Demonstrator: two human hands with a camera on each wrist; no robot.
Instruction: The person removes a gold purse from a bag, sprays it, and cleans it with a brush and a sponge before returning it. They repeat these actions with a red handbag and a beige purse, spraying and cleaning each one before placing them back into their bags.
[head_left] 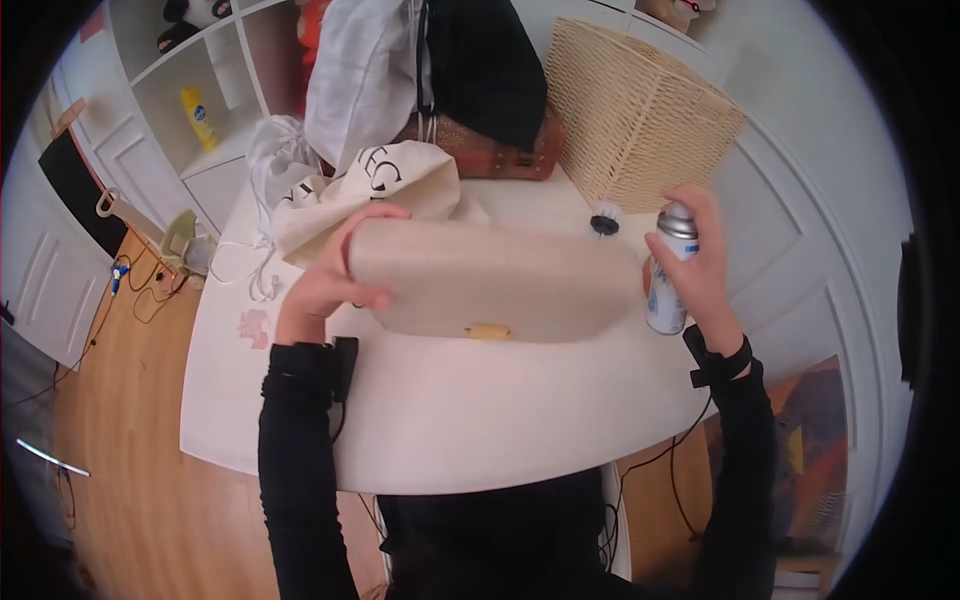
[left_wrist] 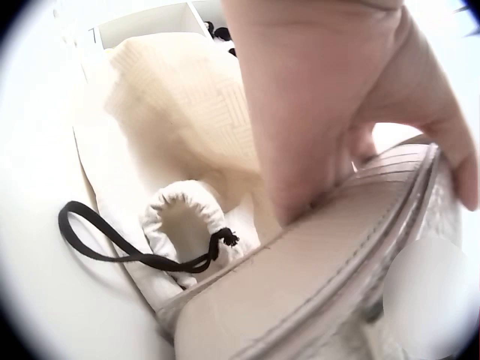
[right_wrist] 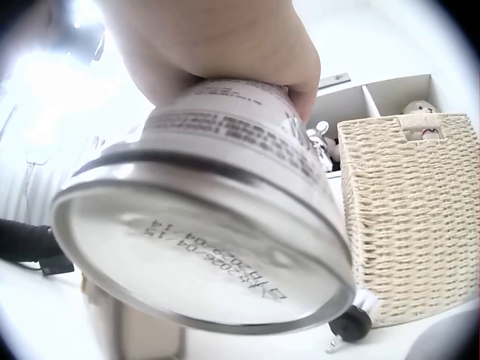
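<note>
A beige handbag with a small gold clasp is held over the white table. My left hand grips its left end, thumb on the near side. In the left wrist view, fingers curl over the stitched side of the handbag. My right hand holds a white aerosol can upright beside the bag's right end, with a finger over its top. The right wrist view shows the metal base of the aerosol can, printed with dates.
A cream cloth bag with dark lettering lies behind the handbag. A woven basket stands at the back right, near a small black-and-white object. White and black drawstring bags sit over a brown bag.
</note>
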